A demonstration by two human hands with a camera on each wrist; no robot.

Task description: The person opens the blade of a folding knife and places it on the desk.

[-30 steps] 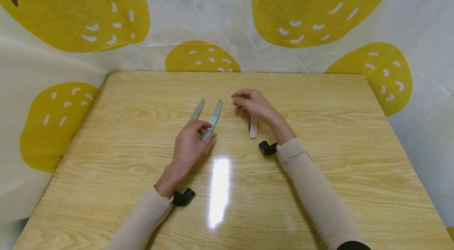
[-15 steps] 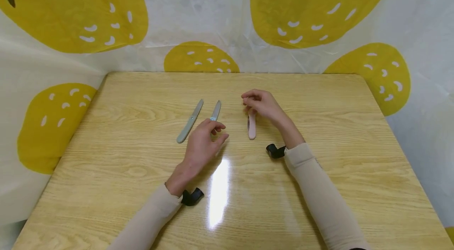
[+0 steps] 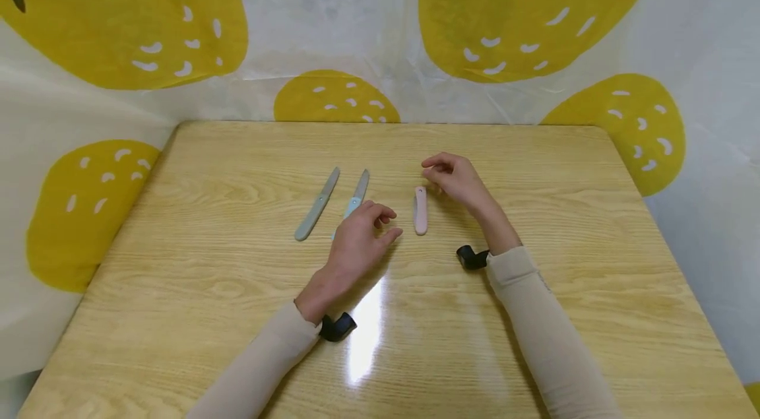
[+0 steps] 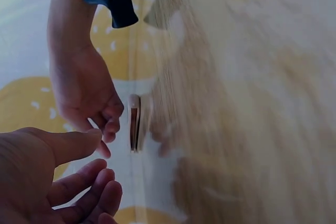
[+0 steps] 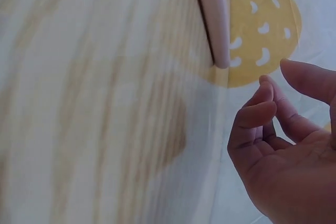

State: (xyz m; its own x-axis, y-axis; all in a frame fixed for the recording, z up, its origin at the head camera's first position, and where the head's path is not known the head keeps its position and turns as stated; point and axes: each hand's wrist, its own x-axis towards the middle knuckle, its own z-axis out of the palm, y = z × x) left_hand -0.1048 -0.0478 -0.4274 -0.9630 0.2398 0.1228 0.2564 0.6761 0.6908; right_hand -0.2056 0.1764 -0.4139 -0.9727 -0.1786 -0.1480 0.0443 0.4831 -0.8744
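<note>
A folded pink folding knife (image 3: 421, 211) lies on the table between my two hands, its blade tucked into the handle. Above and right of it hovers my right hand (image 3: 460, 179), fingers loosely bent and holding nothing. My left hand (image 3: 361, 237) is to the left of the pink knife, thumb and fingers apart with nothing between them. Partly under that hand in the head view, a light blue folding knife (image 3: 355, 202) lies with its blade out. Farther left lies a grey-green folding knife (image 3: 315, 209), also unfolded. The left wrist view shows the pink knife (image 4: 135, 124) beside the other hand.
The wooden table (image 3: 225, 313) carries a bright light reflection in front. A white curtain (image 3: 332, 16) with yellow fruit prints hangs behind and at both sides. Black wrist cameras (image 3: 338, 327) are strapped to both wrists.
Both hands have shifted right. The left hand has come away from over the grey-green knife and partly off the blue one. My right hand has uncovered the pink knife, which stays in place.
</note>
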